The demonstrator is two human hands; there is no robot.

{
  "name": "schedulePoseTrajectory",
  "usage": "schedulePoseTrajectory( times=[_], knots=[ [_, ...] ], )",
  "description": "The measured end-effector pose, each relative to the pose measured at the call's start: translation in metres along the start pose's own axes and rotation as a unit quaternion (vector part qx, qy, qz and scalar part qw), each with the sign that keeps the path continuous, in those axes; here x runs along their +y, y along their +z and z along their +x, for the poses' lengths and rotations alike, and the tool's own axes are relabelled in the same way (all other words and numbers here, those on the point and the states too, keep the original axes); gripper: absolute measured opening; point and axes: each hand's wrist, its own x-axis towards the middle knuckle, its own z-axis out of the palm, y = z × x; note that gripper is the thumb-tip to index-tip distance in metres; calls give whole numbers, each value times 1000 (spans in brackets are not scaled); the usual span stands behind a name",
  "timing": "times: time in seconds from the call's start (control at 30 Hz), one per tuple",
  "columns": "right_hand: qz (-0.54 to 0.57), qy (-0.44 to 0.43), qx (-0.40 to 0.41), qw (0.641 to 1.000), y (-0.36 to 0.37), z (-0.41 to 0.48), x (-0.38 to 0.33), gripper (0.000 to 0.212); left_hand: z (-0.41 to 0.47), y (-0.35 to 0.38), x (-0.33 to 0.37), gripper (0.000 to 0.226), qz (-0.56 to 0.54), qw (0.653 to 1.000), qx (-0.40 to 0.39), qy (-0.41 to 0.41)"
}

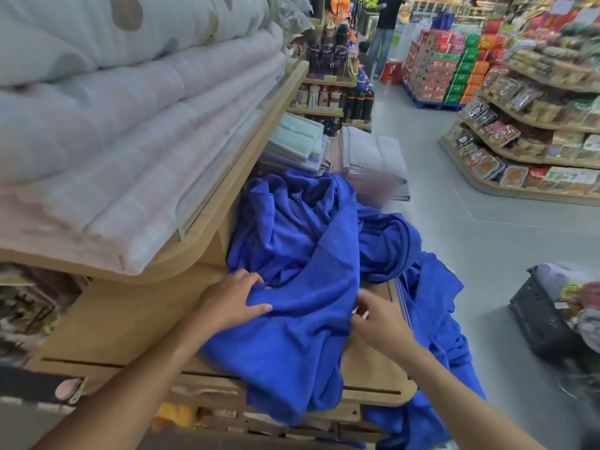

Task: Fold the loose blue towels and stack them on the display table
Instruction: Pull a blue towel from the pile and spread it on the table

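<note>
Blue towels [302, 254] are heaped unfolded on the display table [130, 319]; the left hand [233, 297] is laid flat on them; the grip of the right hand [380, 316] cannot be told; one towel is probably to be freed first.

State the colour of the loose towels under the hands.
Plain royal blue; the loose towels show best in the head view.

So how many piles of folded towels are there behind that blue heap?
2: a mint-green pile on the left and a grey pile just right of it. The blue heap may hide others.
</note>
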Motion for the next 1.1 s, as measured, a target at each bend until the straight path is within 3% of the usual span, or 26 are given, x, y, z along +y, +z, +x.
schedulePoseTrajectory(
  times=[0.1,0.17,0.23,0.3,0.37,0.4,0.47,0.5,0.53,0.6,0.7,0.77,0.8,0.83,0.87,0.9,0.93,1.0,1.1],
  knots=[
    [-130,31,-69,989,-1,-16,11,28,-25,-5,-23,64,62,994,-39,-86],
    [-170,29,-140,975,7,-26,10,40,-34,-11,-34,38,68,989,-77,-102],
    [-196,3,-164,967,21,-33,4,43,-37,-14,-36,33,-24,991,-105,-81],
    [-180,-31,-156,971,33,-34,0,36,-38,-18,-26,31,-213,969,-109,-65],
    [-33,-16,-154,987,36,-33,-6,31,-40,-27,-13,20,-448,886,-89,-80],
    [116,27,-152,981,34,-32,-8,27,-42,-33,-7,21,-538,835,-65,-95],
    [404,124,-147,894,22,-29,-12,15,-46,-44,1,24,-626,770,6,-120],
    [498,151,-147,841,11,-27,-11,20,-48,-49,3,23,-650,747,35,-134],
    [555,159,-142,804,0,-25,-9,31,-51,-54,5,22,-670,726,49,-148],
    [618,154,-109,763,-30,-20,-5,39,-61,-61,8,23,-693,703,35,-154],
    [626,130,-70,765,-82,-16,5,39,-84,-55,5,31,-725,674,-35,-136],
    [589,90,-65,800,-106,-16,14,26,-100,-32,1,35,-704,690,-101,-136],
    [506,71,-48,858,-112,-17,21,16,-109,-19,1,32,-668,719,-143,-126],
    [353,54,-23,934,-113,-17,31,11,-117,-5,3,25,-609,763,-185,-116],
    [158,43,0,987,-110,-17,40,11,-122,8,3,17,-533,811,-213,-114],
    [-2,36,6,999,-104,-17,50,14,-126,17,4,15,-461,851,-220,-122],
    [-93,47,-1,995,-97,-19,54,15,-126,24,3,18,-406,879,-211,-133],
    [-166,75,-1,983,-87,-22,54,13,-121,23,2,18,-340,912,-188,-134],
    [-207,31,89,974,-76,-11,44,7,-100,7,4,13,-216,962,-118,-119]
  ],
)
